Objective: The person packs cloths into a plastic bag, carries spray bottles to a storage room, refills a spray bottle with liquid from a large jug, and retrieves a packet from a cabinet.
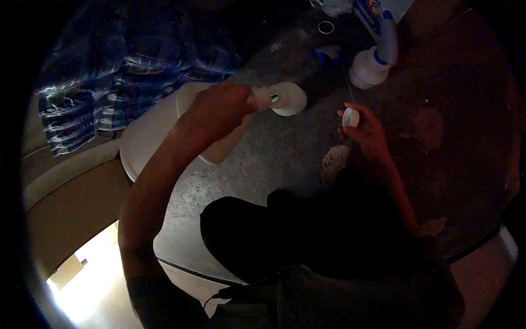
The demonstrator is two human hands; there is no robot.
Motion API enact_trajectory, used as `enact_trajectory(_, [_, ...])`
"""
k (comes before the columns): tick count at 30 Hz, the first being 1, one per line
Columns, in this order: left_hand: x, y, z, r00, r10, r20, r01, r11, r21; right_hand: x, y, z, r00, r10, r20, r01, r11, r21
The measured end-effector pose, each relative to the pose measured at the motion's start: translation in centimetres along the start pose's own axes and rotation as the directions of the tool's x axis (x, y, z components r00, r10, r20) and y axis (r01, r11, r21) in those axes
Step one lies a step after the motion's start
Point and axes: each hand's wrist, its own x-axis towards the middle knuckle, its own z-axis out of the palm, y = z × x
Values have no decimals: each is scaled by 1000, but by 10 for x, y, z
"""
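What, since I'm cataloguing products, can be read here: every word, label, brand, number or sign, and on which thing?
No text can be read.
Blue packet with a red-and-yellow mark: print too small and blurred.
Shiny blue-and-white patterned material: any lettering too blurred.
White plastic bottle with a trigger top: none visible.
White round plastic cap: none visible.

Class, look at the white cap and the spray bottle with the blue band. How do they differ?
Size: the cap is far smaller than the spray bottle.
Support: the cap is held in the right hand; the spray bottle rests on the dark surface, unheld.
Look: the cap is plain white, while the spray bottle has a blue band.
Shared: both have whitish parts.
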Motion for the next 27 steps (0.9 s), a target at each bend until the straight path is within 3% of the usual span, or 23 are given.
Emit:
enact_trajectory(10, [0, 2, -2, 999, -1, 39, 1, 1000, 11, 1, 3, -2, 999, -20, 31, 19, 1000, 23])
enact_trajectory(12, [0, -2, 2, 1000, 17, -23, -18, 999, -39, 1, 2, -2, 1000, -8, 14, 7, 1000, 12])
enact_trajectory(16, [1, 0, -1, 999, 31, 26, -31, 1000, 2, 2, 4, -4, 1000, -6, 11, 6, 1000, -6])
enact_trajectory(27, [1, -3, 3, 999, 29, -33, -29, 1000, 7, 4, 9, -7, 999, -32, 29, 32, 999, 0])
